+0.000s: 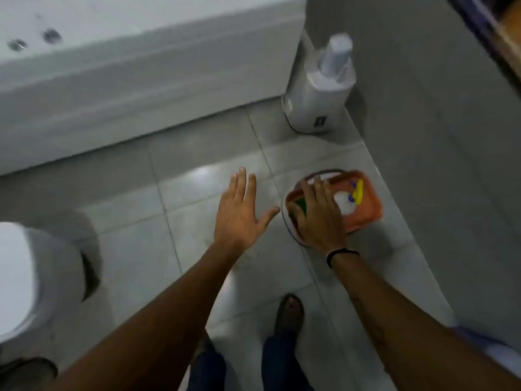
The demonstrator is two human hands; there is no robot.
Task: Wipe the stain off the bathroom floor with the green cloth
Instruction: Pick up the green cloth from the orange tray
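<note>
- Grey bathroom floor [135, 249] tiles fill the middle of the frame, with a white bathtub [112, 80] across the upper left, a toilet [25, 277] at the left edge and a grey wall [437, 165] on the right.
- An orange basket [363, 210] sits on the floor right of centre, close to the wall; a white bottle with a yellow and purple top [352, 197] lies inside it.
- A large white bottle [318, 97] stands in the corner, upper right of centre.
- The green cloth [301, 206] is at the left end of the basket, mostly hidden under the right hand [318, 218].
- That hand lies over the cloth with fingers curled down; whether they have closed on it I cannot tell.
- The left hand [239, 213] hovers flat and wide, fingers spread, holding nothing, just left of the basket.
- A faint brownish mark [245, 256] shows on the tile below the left wrist; the blur makes it hard to say whether this is the stain.
- The step in hand looks like taking the cloth out of the basket.
- To do it well, pinch a good fold of cloth rather than a corner, and lift straight up so the basket does not drag or tip.
- The free hand could steady the rim.
- Bunch the cloth into a pad before pressing it on the mark.
</note>
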